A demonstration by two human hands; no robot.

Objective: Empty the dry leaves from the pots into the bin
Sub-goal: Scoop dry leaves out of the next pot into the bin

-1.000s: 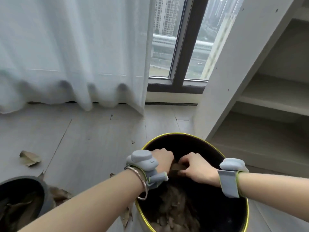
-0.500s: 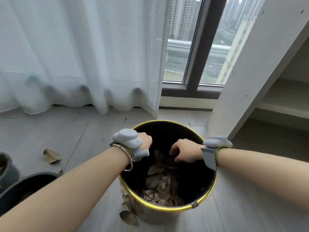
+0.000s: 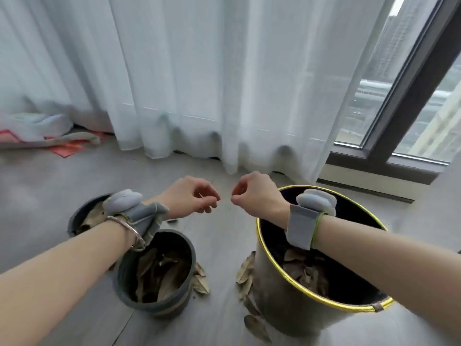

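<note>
The bin [image 3: 274,293] is grey with a yellow rim and stands at the lower right, dry leaves [image 3: 306,270] lying inside it. A dark grey pot [image 3: 159,303] holding dry leaves [image 3: 159,273] sits to its left, and a second pot [image 3: 77,216] with leaves is behind my left wrist. My left hand [image 3: 189,201] and my right hand [image 3: 254,196] hover over the floor between the pots and the bin, fingers loosely curled, holding nothing. My right forearm crosses above the bin.
Loose dry leaves [image 3: 247,273] lie on the grey floor around the bin and the near pot. A white curtain [image 3: 199,83] hangs behind, with a dark window frame [image 3: 399,121] at right. Cloth and red paper [image 3: 67,148] lie far left.
Both hands have come up out of the bin and moved left, now empty over the floor. The view has swung left, bringing the two pots into sight.
</note>
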